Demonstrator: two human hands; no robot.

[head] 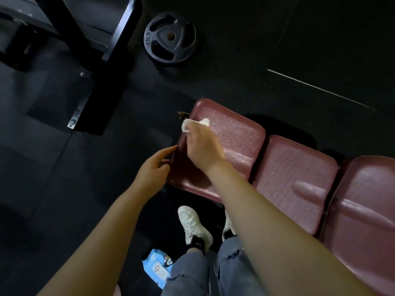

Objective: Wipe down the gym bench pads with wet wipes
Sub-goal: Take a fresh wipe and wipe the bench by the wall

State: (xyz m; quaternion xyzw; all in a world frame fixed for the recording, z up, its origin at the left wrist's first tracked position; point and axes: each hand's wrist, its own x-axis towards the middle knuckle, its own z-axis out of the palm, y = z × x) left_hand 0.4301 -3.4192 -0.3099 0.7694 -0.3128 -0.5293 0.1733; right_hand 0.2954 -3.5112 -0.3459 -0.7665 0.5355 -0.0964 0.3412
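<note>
A dark red gym bench runs from the middle to the right edge in three pads. My right hand (pixel 202 144) presses a white wet wipe (pixel 193 123) against the far left corner of the end pad (pixel 233 135), which looks shiny and damp. At that pad's left edge, my left hand (pixel 155 167) rests with its fingers curled against the side; whether it grips the edge is unclear. The middle pad (pixel 292 178) and the right pad (pixel 363 221) lie beyond my right forearm. A blue pack of wet wipes (pixel 157 268) lies on the floor by my left leg.
A black 33 LB weight plate (pixel 170 38) lies flat on the dark rubber floor beyond the bench. A black steel machine frame (pixel 92 67) with a bolted foot stands at the upper left. My white shoes (pixel 193 225) and jeans are below the bench's near edge.
</note>
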